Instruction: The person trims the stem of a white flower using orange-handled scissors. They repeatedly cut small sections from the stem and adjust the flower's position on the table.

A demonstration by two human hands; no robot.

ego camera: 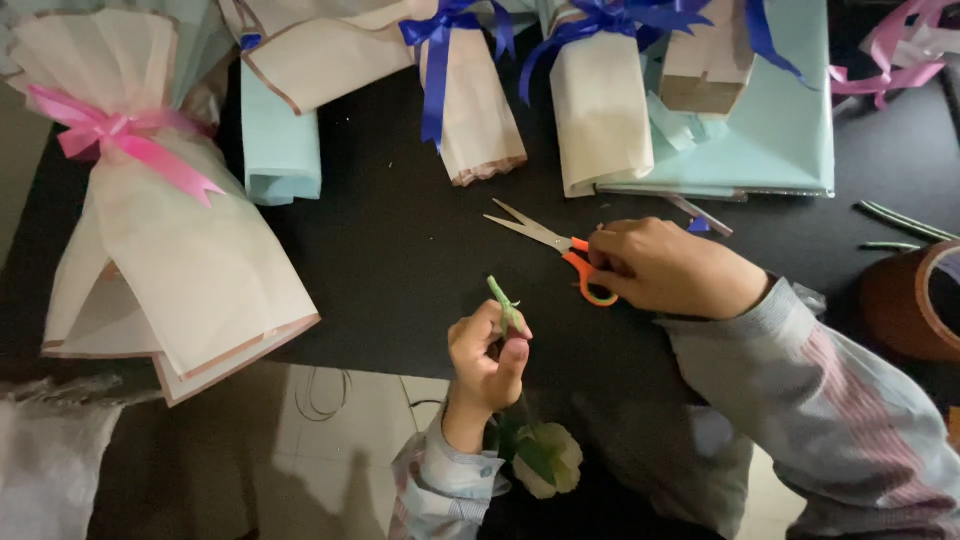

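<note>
Orange-handled scissors (pixel 560 252) with pale metal blades lie on the black desk (pixel 400 260), blades parted and pointing up-left. The right hand (pixel 665 268) rests over their loops, fingers curled around the handle, so it is closed on the scissors rather than spread. The left hand (pixel 487 352) pinches a thin green flower stem (pixel 505 303) between thumb and fingertips, holding the cut end upright above the desk's near edge. The stem runs down behind the wrist to a pale cream-green flower head (pixel 547 460) hanging below the desk edge, probably kept there so the bloom is not crushed against the surface.

Across the far side, a row of cream paper-wrapped bouquets tied with blue ribbon (pixel 470 90) lies with open ends toward the person, and a larger cream bouquet with a pink ribbon bow (pixel 150 220) sits at the left, overhanging the near edge. A brown roll of tape (pixel 915 300) stands at the right edge. The middle strip of desk between the wrapped bouquets and the hands is bare, giving room to swing the scissors toward the stem; the tightest spot is on the right, near the tape.
</note>
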